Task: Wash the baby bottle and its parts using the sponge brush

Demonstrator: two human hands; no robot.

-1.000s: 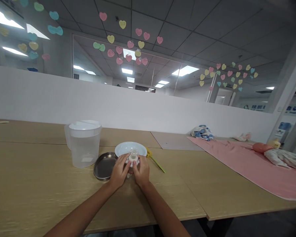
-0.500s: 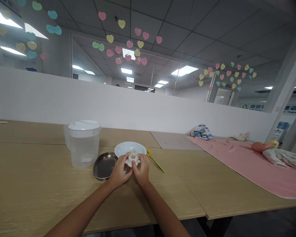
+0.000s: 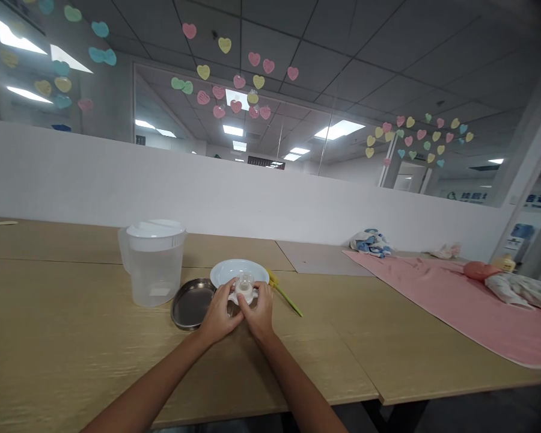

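My left hand (image 3: 219, 314) and my right hand (image 3: 259, 311) hold a small baby bottle (image 3: 244, 290) between them, in the middle of the table. It has a clear dome-shaped top and a white collar with side handles. My fingers wrap round both sides, and a thumb presses the near side. The hands hide most of its lower part. Just behind it lies a white plate (image 3: 220, 272), partly covered by my hands. A round, shallow metal tray (image 3: 193, 305) sits left of my left hand. To the right, a yellow-and-green brush-like tool (image 3: 289, 302) lies on the table.
A clear lidded pitcher (image 3: 157, 270) stands at the left, apparently with water in it. At the right a pink cloth (image 3: 455, 307) covers the table, with a doll (image 3: 475, 270) on it. A bundled blue-and-white cloth (image 3: 370, 243) lies near the low white wall (image 3: 252, 204).
The view has shifted very slightly. Both hands keep the same hold on the bottle, and the things on the table have not moved.
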